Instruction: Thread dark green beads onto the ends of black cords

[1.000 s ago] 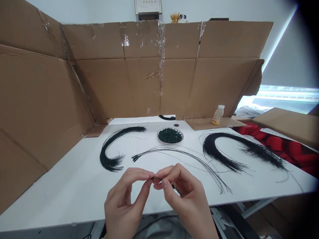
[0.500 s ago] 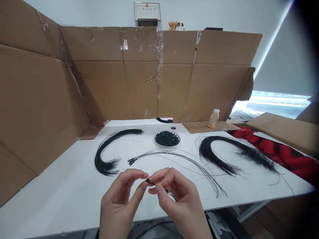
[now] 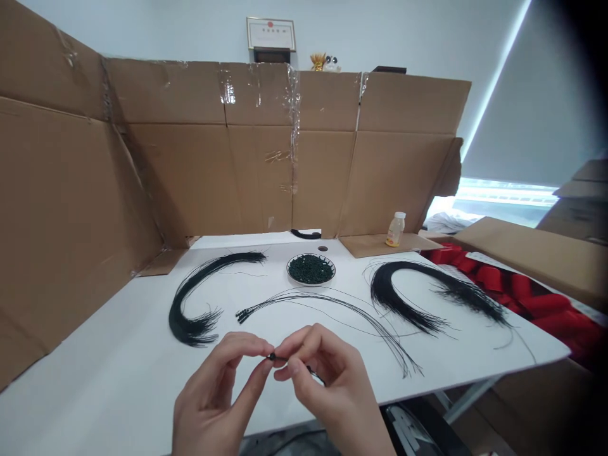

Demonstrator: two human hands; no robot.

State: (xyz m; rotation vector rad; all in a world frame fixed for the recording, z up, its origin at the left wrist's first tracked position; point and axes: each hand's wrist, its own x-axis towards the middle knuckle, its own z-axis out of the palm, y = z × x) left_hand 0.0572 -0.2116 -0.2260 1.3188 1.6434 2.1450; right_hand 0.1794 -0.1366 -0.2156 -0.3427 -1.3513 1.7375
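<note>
Close to the table's front edge, my left hand [image 3: 223,383] pinches a small dark bead [image 3: 272,356] between thumb and forefinger. My right hand [image 3: 327,380] grips the thin black cord [image 3: 281,359] just beside that bead; more of the cord curves out under its fingers. Beyond both hands lies a bunch of cords with beaded ends [image 3: 243,315], the tails fanning to the right. A round plate [image 3: 311,283] behind it is heaped with dark green beads [image 3: 311,268]. Whether the held cord passes through the bead is too small to tell.
Bundles of black cord lie left [image 3: 183,320] and right [image 3: 394,297] on the white table [image 3: 114,367]. Cardboard panels [image 3: 199,177] wall the back and left. A small bottle [image 3: 395,229] stands on a cardboard flap; a box of red items [image 3: 527,291] sits at right.
The whole view has shifted, with the table scene sliding left and slightly down. Both hands keep their pinch on the bead and cord, their fingers a little closer together.
</note>
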